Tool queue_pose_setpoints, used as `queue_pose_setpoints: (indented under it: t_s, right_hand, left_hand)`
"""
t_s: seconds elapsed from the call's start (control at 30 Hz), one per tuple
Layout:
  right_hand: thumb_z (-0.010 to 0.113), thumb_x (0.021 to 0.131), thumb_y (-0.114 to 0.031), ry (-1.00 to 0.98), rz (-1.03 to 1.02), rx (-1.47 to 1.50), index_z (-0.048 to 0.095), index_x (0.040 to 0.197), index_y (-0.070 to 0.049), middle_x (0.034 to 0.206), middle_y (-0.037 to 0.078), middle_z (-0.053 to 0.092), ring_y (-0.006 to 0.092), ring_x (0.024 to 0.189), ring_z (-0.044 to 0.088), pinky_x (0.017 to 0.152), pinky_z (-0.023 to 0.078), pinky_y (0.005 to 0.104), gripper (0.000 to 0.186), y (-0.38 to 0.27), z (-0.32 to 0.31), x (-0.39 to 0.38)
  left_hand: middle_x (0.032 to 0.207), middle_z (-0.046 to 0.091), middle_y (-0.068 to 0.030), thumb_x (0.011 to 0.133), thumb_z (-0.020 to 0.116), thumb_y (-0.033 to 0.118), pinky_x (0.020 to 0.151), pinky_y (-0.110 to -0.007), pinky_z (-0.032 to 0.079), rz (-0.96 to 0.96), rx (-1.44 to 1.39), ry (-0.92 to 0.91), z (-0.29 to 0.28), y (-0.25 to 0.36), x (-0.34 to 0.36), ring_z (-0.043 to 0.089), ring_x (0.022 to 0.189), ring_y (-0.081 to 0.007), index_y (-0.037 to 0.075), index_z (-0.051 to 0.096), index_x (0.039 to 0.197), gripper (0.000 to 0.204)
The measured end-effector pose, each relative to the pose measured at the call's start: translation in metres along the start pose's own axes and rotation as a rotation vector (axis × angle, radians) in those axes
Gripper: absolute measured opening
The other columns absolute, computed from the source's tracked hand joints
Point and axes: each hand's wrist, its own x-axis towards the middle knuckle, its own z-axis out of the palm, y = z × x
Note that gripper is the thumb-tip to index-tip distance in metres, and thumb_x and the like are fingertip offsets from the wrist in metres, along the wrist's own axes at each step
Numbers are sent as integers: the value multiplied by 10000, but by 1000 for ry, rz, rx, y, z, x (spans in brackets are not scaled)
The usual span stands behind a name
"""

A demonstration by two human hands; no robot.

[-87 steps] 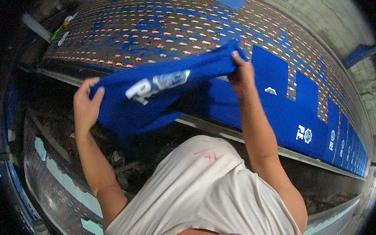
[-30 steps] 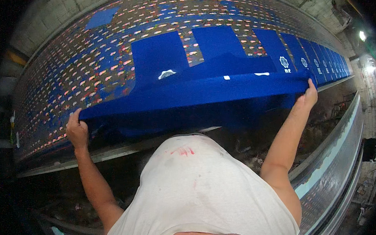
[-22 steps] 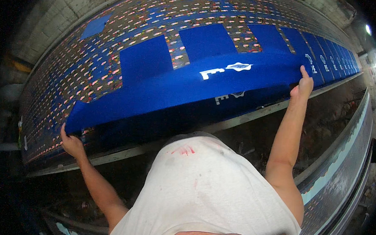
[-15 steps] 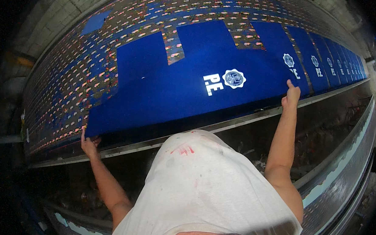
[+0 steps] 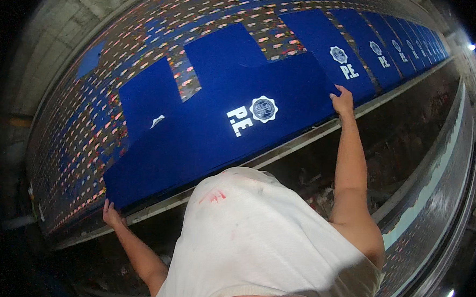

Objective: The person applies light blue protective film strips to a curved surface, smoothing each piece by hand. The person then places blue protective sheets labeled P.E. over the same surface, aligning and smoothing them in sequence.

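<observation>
A wide dark blue fabric panel (image 5: 196, 119), printed with a white round emblem (image 5: 264, 109) and white lettering (image 5: 238, 121), spreads over the near side of a long printing table. My left hand (image 5: 113, 215) is closed on its near left corner. At the other end, my right hand (image 5: 342, 102) pinches its right corner between thumb and fingers. A small white patch (image 5: 157, 121) shows near the panel's left part; what it is I cannot make out. Just right of the panel lies another blue printed piece (image 5: 322, 37).
More blue printed pieces (image 5: 383, 48) run in a row along the table to the far right. Coloured print marks and blue stains cover the table top (image 5: 95, 141). Its pale edge rail (image 5: 264, 158) passes before me. Another long table (image 5: 433, 228) stands on the right.
The panel's right end has shifted left, uncovering the lettering on the neighbouring piece. Both hands keep hold of the corners. The view has turned somewhat, and the small white patch shows larger.
</observation>
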Motion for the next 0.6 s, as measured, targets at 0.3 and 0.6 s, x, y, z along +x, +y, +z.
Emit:
queue_pose_setpoints:
  t_s: [0.3, 0.6]
  right_hand:
    - [841, 928, -135, -56, -30, -83, 730, 1411, -26, 1388, 246, 744, 401, 1294, 711, 1147, 522, 447, 507, 5, -13, 9]
    - [845, 962, -309, -27, -106, -346, 674, 1478, -61, 1443, 208, 693, 365, 1290, 711, 1105, 550, 489, 597, -10, -22, 12]
  left_hand:
    - [1354, 765, -207, 953, 651, -66, 856, -382, 576, 162, 183, 64, -2, -23, 16, 745, 957, -259, 70, 686, 1525, 589]
    - [1385, 721, -259, 880, 647, 25, 1060, -488, 562, 282, 630, 151, 12, -31, 25, 717, 1165, -410, 24, 642, 1537, 657]
